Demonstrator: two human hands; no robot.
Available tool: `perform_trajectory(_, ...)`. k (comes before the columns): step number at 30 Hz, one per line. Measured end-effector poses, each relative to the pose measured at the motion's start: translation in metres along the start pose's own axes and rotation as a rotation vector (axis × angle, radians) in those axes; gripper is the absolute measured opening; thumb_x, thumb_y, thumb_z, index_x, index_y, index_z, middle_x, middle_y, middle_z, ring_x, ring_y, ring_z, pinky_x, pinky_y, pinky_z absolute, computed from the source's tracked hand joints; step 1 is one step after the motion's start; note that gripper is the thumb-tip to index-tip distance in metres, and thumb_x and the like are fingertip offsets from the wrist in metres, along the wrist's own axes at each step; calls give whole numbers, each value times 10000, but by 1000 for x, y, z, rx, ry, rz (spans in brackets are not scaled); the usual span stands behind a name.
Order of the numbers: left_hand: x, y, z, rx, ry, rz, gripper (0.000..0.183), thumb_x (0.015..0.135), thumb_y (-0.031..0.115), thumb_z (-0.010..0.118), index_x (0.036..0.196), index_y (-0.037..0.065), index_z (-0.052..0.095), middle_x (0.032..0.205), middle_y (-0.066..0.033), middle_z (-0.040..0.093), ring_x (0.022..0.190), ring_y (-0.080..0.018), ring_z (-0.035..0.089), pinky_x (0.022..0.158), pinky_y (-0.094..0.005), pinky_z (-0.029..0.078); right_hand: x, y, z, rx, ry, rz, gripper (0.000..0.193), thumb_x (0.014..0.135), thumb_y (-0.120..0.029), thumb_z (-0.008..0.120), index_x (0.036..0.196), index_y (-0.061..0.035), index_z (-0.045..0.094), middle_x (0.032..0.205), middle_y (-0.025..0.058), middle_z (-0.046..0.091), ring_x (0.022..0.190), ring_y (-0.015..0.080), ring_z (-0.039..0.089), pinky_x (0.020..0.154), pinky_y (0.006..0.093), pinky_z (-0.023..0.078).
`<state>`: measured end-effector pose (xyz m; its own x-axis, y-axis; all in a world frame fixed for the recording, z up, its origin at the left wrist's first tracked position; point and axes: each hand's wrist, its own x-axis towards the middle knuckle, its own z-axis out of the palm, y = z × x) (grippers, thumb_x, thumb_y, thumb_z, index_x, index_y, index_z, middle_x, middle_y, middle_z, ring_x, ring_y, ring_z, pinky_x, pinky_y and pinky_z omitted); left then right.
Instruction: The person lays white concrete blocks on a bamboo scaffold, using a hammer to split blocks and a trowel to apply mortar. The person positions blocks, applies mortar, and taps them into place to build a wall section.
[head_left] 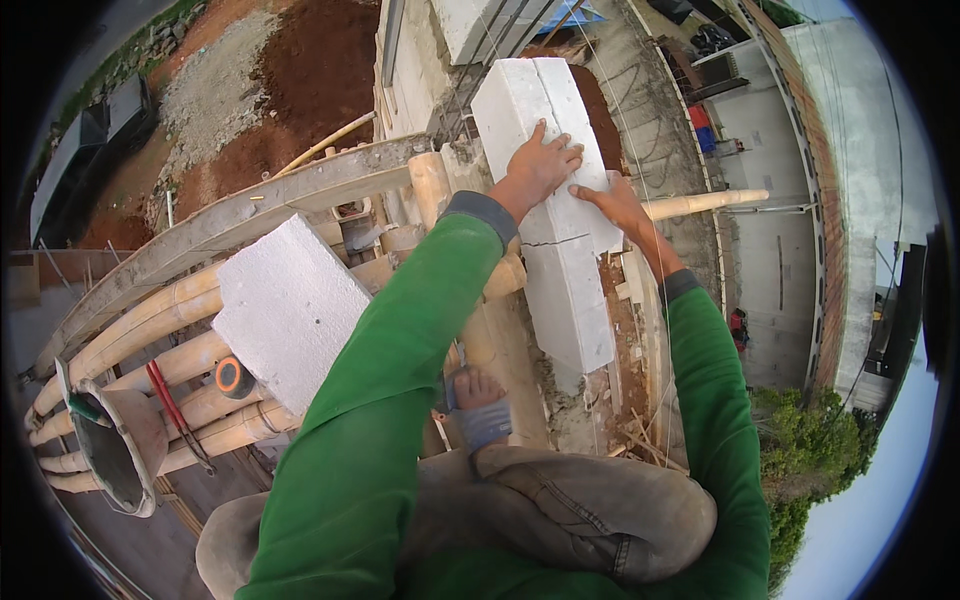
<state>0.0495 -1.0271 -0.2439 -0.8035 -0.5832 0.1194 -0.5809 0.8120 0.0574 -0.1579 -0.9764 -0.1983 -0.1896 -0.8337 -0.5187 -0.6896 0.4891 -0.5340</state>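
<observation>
Two white lightweight concrete blocks lie end to end along the top of a narrow wall in front of me. A crack-like joint separates the far block [510, 105] from the near block [567, 300]. My left hand [540, 168] rests flat on the far block's top, fingers spread. At that block's right edge, my right hand [618, 205] grips it, thumb over the top face and the other fingers partly hidden along the side. To the left, a loose white block [290, 300] lies on bamboo poles.
Bamboo poles [170, 305] form a scaffold at left. On them sit a mortar bucket [135, 440], a red-handled tool [175, 405] and an orange-and-black tape measure [234, 377]. A thin string runs along the wall's right side. My foot [480, 390] is beside the wall.
</observation>
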Motion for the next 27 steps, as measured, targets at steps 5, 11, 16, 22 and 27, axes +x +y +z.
perform_trajectory(5, -19, -38, -41, 87, -126, -26, 512, 995, 120, 660, 1503, 163, 608, 1629, -26, 555, 1540, -245, 483, 1254, -696, 310, 10, 6, 2, -250, 140, -60, 1105, 767, -567, 925, 1407, 222, 490, 1357, 392, 634, 1259, 410, 681, 1039, 448, 556)
perform_trajectory(11, -85, -127, -159, 192, -241, 66, 157, 937, 26, 692, 1038, 17, 812, 1058, -178, 815, 1009, -342, 799, 796, -449, 658, 20, 12, 4, -197, 106, -54, 1115, 756, -571, 930, 1380, 237, 484, 1328, 400, 643, 1212, 420, 702, 1013, 445, 570)
perform_trajectory(16, -206, -114, -213, 183, -431, 74, 328, 869, -65, 670, 1183, -31, 757, 1385, -213, 654, 1363, -369, 612, 1112, -436, 566, 21, 12, 3, -178, 115, -69, 1103, 754, -571, 933, 1358, 234, 480, 1275, 379, 676, 1137, 416, 733, 957, 435, 597)
perform_trajectory(22, -312, 12, -204, -717, -413, -109, 508, 942, 125, 762, 1423, 24, 632, 1438, -179, 668, 1232, -432, 674, 1052, -508, 567, 32, 21, 3, -214, 70, -101, 1100, 750, -586, 931, 1316, 270, 535, 1240, 393, 692, 1100, 420, 745, 923, 449, 600)
perform_trajectory(27, -336, 81, -153, -1184, -281, -185, 566, 945, 251, 798, 1464, 79, 649, 1354, -195, 716, 1188, -416, 695, 1060, -485, 547, 28, 20, 2, -218, 140, -145, 959, 762, -557, 932, 1155, 268, 640, 1080, 342, 748, 971, 384, 767, 847, 454, 601)
